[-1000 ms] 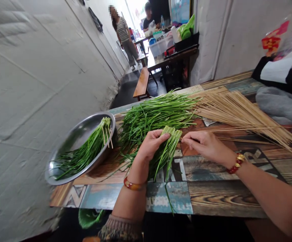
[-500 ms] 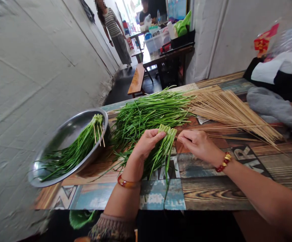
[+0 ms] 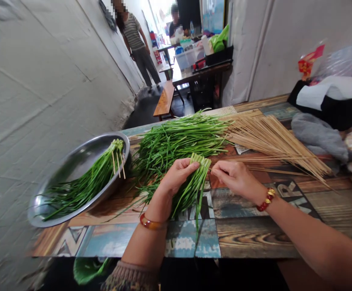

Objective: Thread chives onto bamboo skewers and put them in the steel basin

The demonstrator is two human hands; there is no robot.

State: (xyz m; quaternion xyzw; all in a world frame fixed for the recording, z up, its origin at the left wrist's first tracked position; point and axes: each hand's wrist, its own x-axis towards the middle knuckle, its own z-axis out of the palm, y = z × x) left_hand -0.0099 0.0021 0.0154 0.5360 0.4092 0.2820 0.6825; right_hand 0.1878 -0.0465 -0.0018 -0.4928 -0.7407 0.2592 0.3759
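My left hand [image 3: 176, 177] is closed around a bunch of garlic chives [image 3: 191, 192], thumb across the pale cut ends, leaves hanging toward me. Just to its right, my right hand [image 3: 235, 178] is pinched on a thin bamboo skewer [image 3: 210, 169], whose short visible end points at the stalks; most of it is hidden by the fingers. Behind both hands lies a loose pile of chives [image 3: 179, 139]. Bamboo skewers [image 3: 274, 139] fan out to the right of that pile. On the left, a metal basin [image 3: 86, 159] holds skewered chives [image 3: 86, 188].
A patterned wooden table [image 3: 255, 238] carries everything. Grey cloth [image 3: 318, 131] and plastic bags lie at the right edge. White wall [image 3: 42, 101] runs close on the left. Beyond stand a bench [image 3: 164, 97], another table with boxes, and two people.
My right hand has come slightly nearer the bunch, bringing the skewer end to the stalks. My left hand keeps its hold. The standing person in the background has shifted, and the view has moved slightly.
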